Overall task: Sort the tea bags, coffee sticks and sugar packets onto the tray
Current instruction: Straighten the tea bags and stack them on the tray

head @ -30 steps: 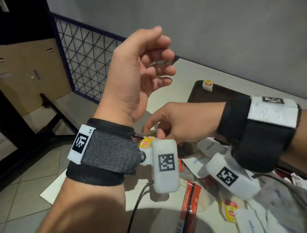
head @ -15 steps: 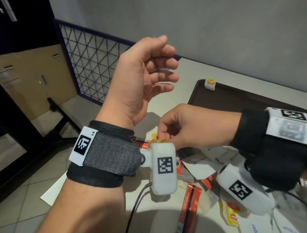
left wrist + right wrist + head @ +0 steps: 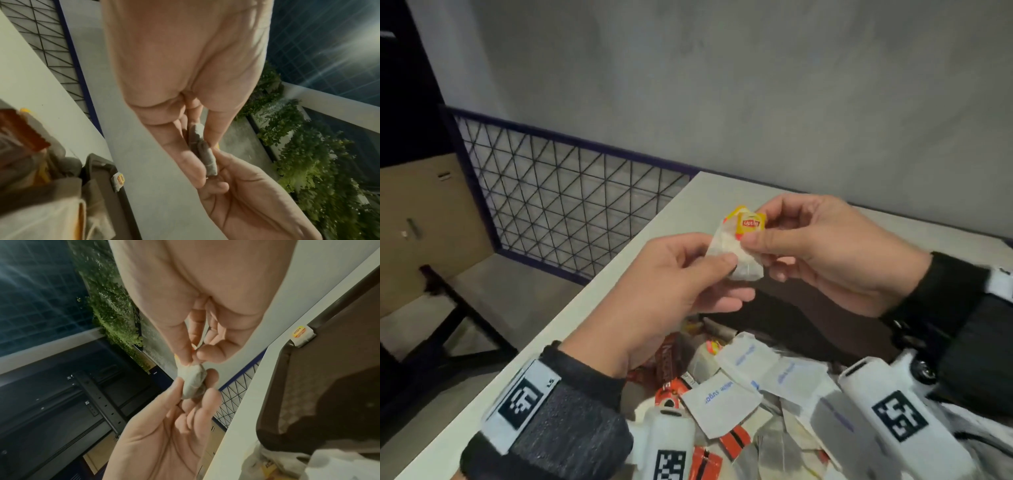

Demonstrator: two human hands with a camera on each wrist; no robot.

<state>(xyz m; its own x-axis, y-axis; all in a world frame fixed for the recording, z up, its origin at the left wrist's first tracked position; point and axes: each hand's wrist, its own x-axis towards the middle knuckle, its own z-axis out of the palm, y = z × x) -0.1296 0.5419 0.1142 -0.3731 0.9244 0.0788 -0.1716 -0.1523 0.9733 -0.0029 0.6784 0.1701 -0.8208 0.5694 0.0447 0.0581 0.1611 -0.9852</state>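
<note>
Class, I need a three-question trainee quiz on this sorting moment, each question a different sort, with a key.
1. True or false: the tea bag is held by both the left hand and the right hand.
2. Which hand pinches the yellow tag? A left, B right.
3. Fill in: one other tea bag already lies at a ___ of the tray.

Key: 1 true; 2 B; 3 corner.
</note>
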